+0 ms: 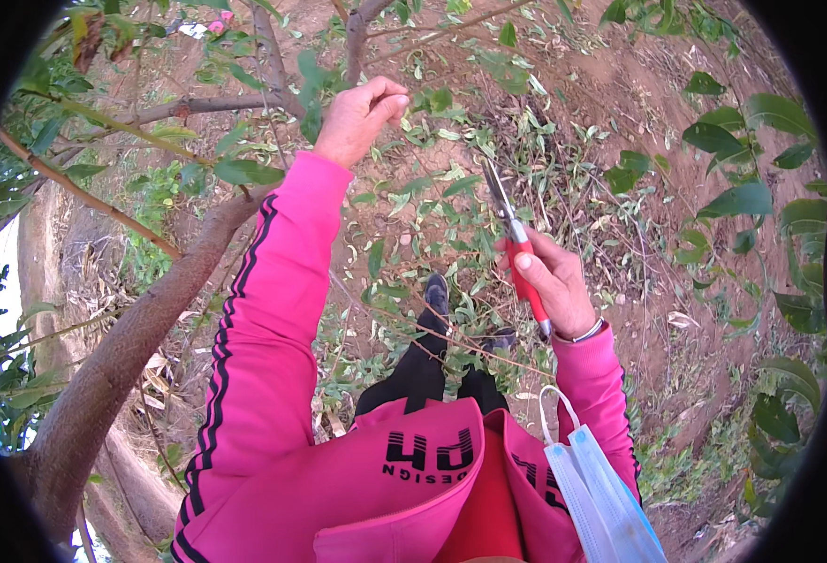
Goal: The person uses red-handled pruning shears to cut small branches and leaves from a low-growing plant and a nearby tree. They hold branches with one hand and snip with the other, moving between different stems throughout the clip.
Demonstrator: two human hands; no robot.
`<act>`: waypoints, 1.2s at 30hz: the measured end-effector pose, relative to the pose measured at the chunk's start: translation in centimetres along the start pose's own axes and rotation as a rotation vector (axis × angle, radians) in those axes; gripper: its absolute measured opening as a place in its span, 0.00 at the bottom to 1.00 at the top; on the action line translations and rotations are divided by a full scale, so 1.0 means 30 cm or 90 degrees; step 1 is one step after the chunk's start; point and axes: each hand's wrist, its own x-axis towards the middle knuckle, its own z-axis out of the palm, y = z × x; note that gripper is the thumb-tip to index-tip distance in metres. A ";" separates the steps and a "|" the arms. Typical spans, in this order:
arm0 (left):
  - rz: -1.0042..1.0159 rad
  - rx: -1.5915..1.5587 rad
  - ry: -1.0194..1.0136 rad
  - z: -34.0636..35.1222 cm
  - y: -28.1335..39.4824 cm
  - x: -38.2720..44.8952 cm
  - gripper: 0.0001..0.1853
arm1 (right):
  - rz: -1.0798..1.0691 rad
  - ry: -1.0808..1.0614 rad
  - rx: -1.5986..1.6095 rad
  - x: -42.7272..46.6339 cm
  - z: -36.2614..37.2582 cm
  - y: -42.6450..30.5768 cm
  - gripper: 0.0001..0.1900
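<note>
In my right hand (557,281) is a pair of red-handled pruning shears (524,271), gripped around the handles. Their metal blades (499,190) point up and away from me, slightly left, over the littered ground. Farther out and to the left, my left hand (367,116) is raised beside a tree branch (355,49), thumb and forefinger drawn together. Small green leaves (441,100) appear just right of those fingertips; whether a thin twig sits in the pinch cannot be made out. A gap separates the shears from my left hand.
A thick tree limb (153,324) rises along my left side and forks near my left forearm. Leafy twigs (737,200) hang at right. Thin bare stems (455,334) cross before my legs. Cut leaves (413,190) litter the soil. A face mask (596,485) dangles near my right sleeve.
</note>
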 end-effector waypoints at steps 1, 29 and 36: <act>0.012 0.042 -0.031 0.012 0.007 -0.020 0.08 | -0.024 0.018 -0.034 0.003 -0.002 -0.002 0.28; 0.327 0.285 -0.248 0.091 -0.061 -0.077 0.07 | 0.034 -0.027 -0.134 0.029 -0.086 -0.005 0.32; 0.229 0.251 -0.249 0.099 -0.058 -0.082 0.07 | 0.026 -0.022 -0.106 0.030 -0.086 0.009 0.31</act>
